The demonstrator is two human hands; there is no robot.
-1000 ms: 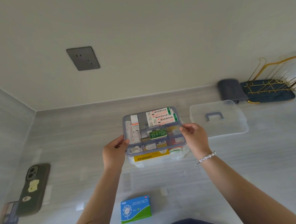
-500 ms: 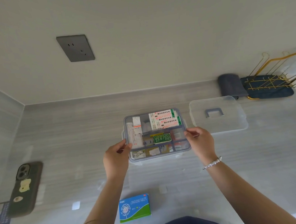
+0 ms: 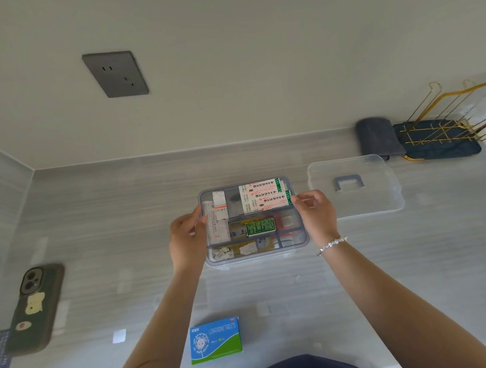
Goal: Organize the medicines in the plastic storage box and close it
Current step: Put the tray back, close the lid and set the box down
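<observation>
Lowering the divided tray (image 3: 255, 219) into the plastic storage box (image 3: 268, 260): a second ago held clear above it with the yellow carton beneath showing, now sunk almost level so only a sliver of the box's rim peeks out below. Left hand (image 3: 187, 243) gripping the tray's left edge, thumb over the rim; right hand (image 3: 315, 213) pinching the right edge, fingers (image 3: 301, 199) curled on it. Inside the tray: white-and-green cartons (image 3: 265, 195) at the back, a small green packet (image 3: 260, 227) in the middle, a long white box on the left. Probably nearly seated, leaving the lid as the next job, though a blue loratadine box (image 3: 215, 340) lies unpacked on the bench (image 3: 111, 219) near the body. Clear lid (image 3: 354, 186) with grey handle lying flat just right of the box. Grey streaked bench, a phone (image 3: 35, 307) at far left, a dark folded cloth (image 3: 377, 138) and gold wire rack (image 3: 441, 128) at the back right, a grey wall socket (image 3: 115, 74) on the pale wall.
</observation>
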